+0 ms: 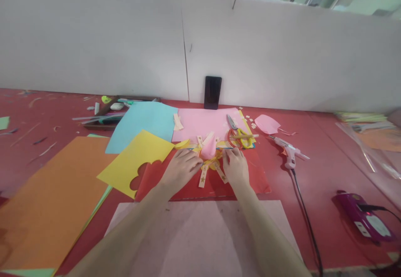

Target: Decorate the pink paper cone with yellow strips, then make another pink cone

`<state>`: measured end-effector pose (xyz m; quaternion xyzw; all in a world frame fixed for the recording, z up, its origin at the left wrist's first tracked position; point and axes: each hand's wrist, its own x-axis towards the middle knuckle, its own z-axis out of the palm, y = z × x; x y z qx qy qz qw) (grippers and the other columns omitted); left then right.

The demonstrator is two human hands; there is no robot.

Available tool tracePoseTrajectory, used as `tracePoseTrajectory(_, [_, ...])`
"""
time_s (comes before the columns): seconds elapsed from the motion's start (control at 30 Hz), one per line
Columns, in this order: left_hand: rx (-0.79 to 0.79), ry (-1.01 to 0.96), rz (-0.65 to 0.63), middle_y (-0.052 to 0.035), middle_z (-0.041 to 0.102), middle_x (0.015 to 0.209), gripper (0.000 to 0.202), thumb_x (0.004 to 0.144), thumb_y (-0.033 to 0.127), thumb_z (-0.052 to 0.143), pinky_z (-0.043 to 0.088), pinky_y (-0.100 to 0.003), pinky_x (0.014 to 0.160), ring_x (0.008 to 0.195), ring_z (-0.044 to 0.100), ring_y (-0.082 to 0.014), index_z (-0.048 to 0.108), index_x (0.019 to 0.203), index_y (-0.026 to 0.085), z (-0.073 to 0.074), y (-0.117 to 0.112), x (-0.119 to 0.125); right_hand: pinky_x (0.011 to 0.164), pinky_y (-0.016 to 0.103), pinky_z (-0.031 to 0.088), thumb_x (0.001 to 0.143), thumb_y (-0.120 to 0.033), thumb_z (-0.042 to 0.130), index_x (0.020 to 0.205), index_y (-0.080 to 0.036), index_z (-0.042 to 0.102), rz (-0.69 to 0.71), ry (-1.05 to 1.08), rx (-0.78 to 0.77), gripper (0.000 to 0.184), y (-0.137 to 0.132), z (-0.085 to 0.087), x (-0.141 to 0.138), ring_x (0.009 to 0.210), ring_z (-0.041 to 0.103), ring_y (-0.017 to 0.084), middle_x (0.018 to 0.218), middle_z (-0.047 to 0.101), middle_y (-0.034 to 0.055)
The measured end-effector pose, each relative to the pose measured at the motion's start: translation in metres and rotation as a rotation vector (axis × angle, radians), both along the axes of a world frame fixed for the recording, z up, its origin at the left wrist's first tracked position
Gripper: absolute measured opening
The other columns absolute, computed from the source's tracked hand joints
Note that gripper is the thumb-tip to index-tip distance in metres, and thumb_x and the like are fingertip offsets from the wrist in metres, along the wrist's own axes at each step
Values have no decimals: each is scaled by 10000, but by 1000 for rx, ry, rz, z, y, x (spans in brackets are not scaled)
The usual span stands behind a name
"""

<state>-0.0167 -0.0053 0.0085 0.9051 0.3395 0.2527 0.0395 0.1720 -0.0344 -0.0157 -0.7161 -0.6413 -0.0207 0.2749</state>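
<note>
A paper craft lies on a red sheet point(216, 191): a pink paper cone point(209, 148) stands in its middle, with yellow-orange paper around its base. Pale strips point(203, 176) bearing letters and gold stars fan out from it. My left hand point(181, 169) grips the craft's left side, fingers bent together with their tips at the yellow paper. On the opposite side, my right hand point(235, 167) pinches the yellow-orange edge between thumb and fingers. The fingertips partly cover what they hold. Just behind my right hand lie scissors point(246, 140) with yellow and red handles.
A pink glue gun point(290, 153) and its cord lie at right, near a purple power strip point(365, 218). Orange point(59, 193), yellow point(138, 156) and blue point(144, 122) sheets spread leftward. A phone point(213, 92) leans on the white partition point(125, 39).
</note>
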Motion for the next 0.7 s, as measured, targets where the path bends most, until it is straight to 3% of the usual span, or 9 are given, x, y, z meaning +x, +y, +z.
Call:
tracePoseTrajectory(0.43, [-23, -41, -3, -7, 608, 762, 158, 845, 266, 464, 361, -298, 748, 773, 491, -145, 582, 782, 183, -3, 1, -1, 782, 330, 403, 799, -216, 451, 913, -183, 638, 112, 175, 110, 221, 2, -4, 5, 845, 522, 198, 858, 592, 81])
tracePoseTrajectory(0.7, [-29, -69, 6, -2, 611, 785, 155, 841, 257, 477, 363, -289, 736, 784, 502, -138, 603, 775, 194, -6, 4, -2, 776, 324, 435, 742, -145, 443, 821, -196, 635, 213, 304, 41, 214, -3, 3, 11, 841, 532, 188, 855, 568, 65])
